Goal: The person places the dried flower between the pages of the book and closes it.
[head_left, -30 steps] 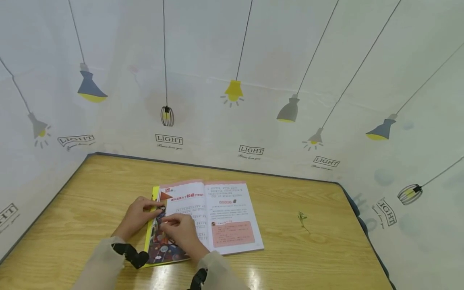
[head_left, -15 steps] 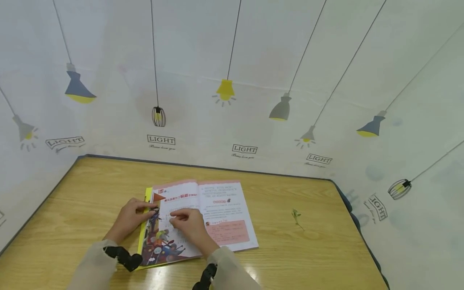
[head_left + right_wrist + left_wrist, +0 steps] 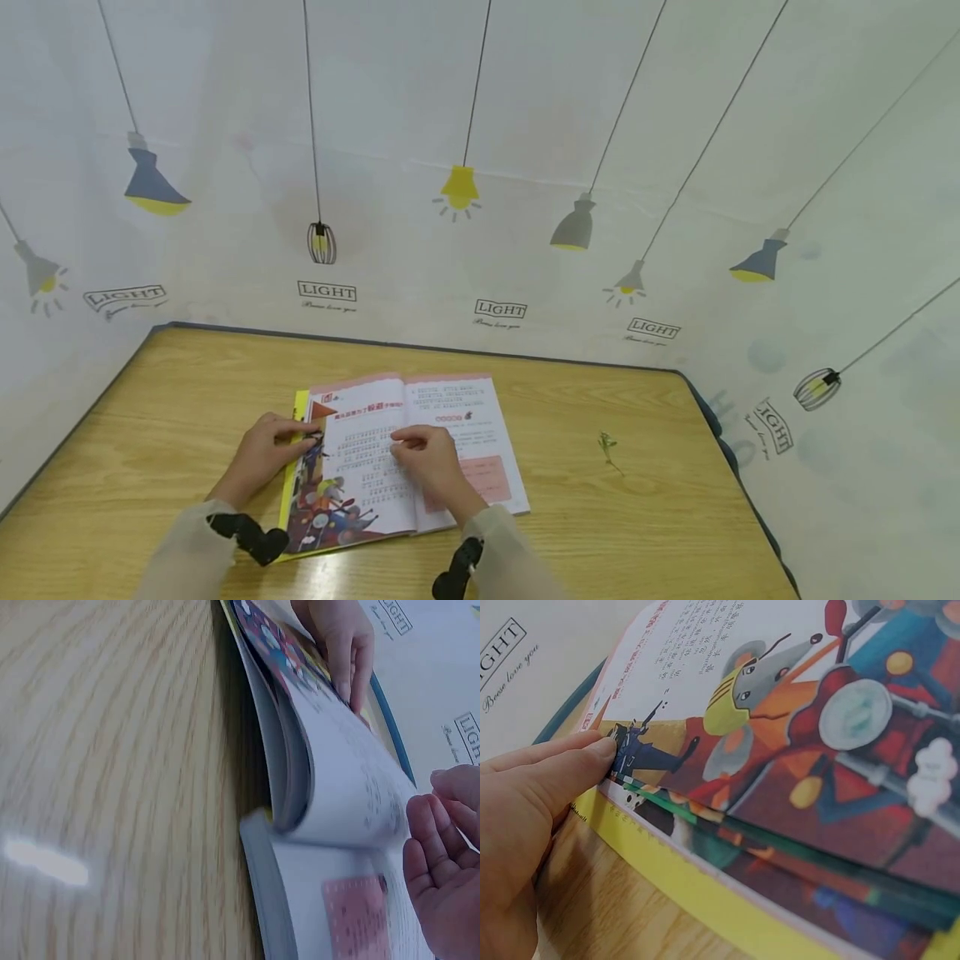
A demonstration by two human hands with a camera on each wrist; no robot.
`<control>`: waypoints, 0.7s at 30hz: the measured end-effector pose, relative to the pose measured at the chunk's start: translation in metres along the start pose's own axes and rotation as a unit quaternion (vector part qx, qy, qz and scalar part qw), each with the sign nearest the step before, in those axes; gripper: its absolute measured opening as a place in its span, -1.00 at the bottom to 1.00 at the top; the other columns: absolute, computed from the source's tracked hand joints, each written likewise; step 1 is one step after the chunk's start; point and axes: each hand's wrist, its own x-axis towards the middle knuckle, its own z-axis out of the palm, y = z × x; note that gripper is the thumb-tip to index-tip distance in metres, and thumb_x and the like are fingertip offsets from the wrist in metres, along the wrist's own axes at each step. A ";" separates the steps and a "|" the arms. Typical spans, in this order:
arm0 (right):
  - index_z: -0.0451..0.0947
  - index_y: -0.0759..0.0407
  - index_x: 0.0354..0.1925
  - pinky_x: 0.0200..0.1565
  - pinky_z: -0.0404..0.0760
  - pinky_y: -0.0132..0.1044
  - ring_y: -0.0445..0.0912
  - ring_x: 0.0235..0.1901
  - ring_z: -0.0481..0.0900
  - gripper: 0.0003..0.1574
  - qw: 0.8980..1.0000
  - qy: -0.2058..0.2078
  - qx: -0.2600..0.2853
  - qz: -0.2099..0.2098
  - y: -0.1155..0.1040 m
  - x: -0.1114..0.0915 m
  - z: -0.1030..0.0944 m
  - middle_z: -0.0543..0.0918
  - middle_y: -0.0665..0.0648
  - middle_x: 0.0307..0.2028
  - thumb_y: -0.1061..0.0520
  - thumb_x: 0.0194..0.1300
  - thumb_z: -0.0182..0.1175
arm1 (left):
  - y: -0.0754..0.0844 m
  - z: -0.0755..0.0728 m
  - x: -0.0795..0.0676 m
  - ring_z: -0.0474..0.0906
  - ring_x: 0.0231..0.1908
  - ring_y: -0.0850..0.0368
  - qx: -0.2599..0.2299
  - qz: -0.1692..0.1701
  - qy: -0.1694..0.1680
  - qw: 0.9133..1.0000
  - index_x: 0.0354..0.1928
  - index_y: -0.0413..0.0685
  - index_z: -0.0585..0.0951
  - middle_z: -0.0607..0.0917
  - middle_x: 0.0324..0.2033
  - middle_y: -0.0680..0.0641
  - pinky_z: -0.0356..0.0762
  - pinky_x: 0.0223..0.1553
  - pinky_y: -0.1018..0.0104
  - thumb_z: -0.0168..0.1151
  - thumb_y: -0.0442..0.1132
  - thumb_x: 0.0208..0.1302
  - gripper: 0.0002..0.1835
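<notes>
An open picture book (image 3: 461, 492) with a yellow cover edge lies on the table, its left page (image 3: 375, 479) showing text and a cartoon of a mouse (image 3: 769, 682) on a red scooter. At that page's left edge my left hand (image 3: 262, 454) rests, fingertips pressing on the paper. Near the fold my right hand (image 3: 435, 462) hovers or lightly touches; contact is unclear. Its fingers are loosely bent, and the right wrist view shows the right hand (image 3: 450, 862) with nothing between thumb and fingers. There, the turned leaves curve up from the fold.
A small green sprig (image 3: 607, 446) lies on the wooden table (image 3: 652, 517) to the right of the book. Behind the table hangs a pale sheet (image 3: 390, 167) printed with lamps. Black straps (image 3: 251, 537) sit on both wrists.
My right hand has slid rightward across the left page, from the picture at its left side toward the fold. The left hand has stayed at the page's edge, while the view has shifted slightly.
</notes>
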 end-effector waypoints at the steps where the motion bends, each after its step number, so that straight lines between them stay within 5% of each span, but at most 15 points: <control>1: 0.68 0.25 -0.30 -0.47 0.44 -0.41 -0.25 -0.53 0.44 -0.83 1.000 0.003 -0.003 0.002 0.002 0.000 -0.003 0.57 -0.02 -0.54 0.27 0.06 0.28 | 0.000 0.000 0.000 0.29 -0.27 0.06 0.001 0.000 0.000 1.000 -0.07 -0.14 0.66 0.50 -0.27 -0.10 0.23 -0.26 0.18 0.28 -0.15 0.16 -0.68; 12: 0.65 0.30 -0.23 -0.45 0.47 -0.37 -0.19 -0.48 0.47 -0.78 0.999 0.017 -0.043 -0.001 0.030 0.002 -0.055 0.59 0.05 -0.49 0.26 0.08 0.27 | 0.000 0.001 -0.001 0.31 -0.25 0.05 0.018 0.002 0.005 1.000 -0.07 -0.14 0.65 0.51 -0.25 -0.12 0.24 -0.25 0.16 0.27 -0.14 0.17 -0.68; 21: 0.64 0.30 -0.19 -0.40 0.46 -0.35 -0.15 -0.43 0.46 -0.74 0.995 0.058 -0.073 0.035 0.039 -0.002 -0.099 0.58 0.07 -0.44 0.26 0.08 0.26 | 0.002 0.001 -0.002 0.30 -0.24 0.04 0.006 -0.013 -0.004 1.000 -0.04 -0.14 0.64 0.50 -0.23 -0.12 0.23 -0.25 0.16 0.25 -0.11 0.19 -0.65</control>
